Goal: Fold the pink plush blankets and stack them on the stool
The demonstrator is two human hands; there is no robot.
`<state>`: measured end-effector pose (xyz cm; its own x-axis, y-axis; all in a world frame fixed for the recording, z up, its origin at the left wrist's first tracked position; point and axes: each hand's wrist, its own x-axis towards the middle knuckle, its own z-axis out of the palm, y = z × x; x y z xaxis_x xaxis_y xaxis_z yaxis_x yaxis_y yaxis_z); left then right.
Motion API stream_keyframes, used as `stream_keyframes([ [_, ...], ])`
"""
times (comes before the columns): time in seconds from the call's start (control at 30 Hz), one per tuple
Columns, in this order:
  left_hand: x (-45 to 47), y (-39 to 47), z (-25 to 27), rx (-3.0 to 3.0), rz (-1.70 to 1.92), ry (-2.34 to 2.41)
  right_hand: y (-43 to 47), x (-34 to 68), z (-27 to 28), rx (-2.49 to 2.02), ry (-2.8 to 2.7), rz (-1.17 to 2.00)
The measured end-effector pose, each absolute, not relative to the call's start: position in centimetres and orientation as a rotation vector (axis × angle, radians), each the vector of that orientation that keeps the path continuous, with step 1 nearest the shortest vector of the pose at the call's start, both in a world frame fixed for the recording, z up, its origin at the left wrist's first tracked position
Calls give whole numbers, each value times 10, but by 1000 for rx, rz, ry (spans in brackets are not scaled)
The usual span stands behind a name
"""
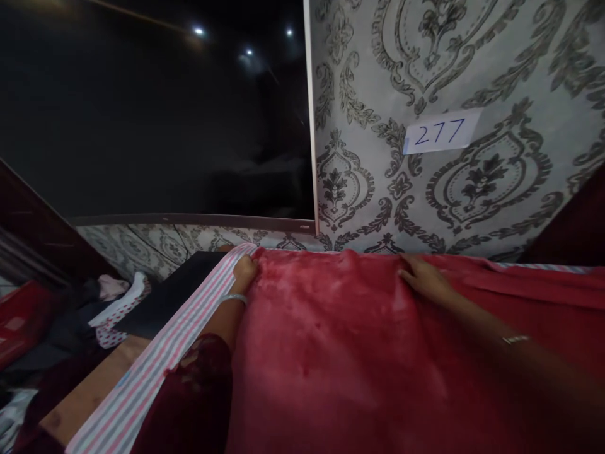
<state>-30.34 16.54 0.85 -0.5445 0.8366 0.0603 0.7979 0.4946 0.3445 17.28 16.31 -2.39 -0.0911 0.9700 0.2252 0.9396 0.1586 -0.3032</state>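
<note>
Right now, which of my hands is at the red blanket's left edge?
Your left hand, curled where the striped cloth borders the red blanket; your right hand is farther right, at the blanket's far edge.

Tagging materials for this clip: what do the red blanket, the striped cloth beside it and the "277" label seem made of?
Red blanket: probably plush synthetic, given its soft, mottled nap. Striped cloth: perhaps cotton, flat and matte. "277" label: likely matte paper, handwritten in blue.

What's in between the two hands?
In the head view, only red cloth, a bit wrinkled, lies between the left hand and the right hand.
</note>
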Motion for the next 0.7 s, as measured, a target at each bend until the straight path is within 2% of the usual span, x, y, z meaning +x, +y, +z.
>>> stream_keyframes([
  [0.27,-302,159,1,1541,570,2661,195,159,-18,-2160,-2113,67],
  [0.57,-317,170,36,1509,729,2767,203,144,25,-2128,-1731,-48],
  [0.7,-321,181,35,1490,748,2789,211,133,19,-2150,-1684,-32],
])
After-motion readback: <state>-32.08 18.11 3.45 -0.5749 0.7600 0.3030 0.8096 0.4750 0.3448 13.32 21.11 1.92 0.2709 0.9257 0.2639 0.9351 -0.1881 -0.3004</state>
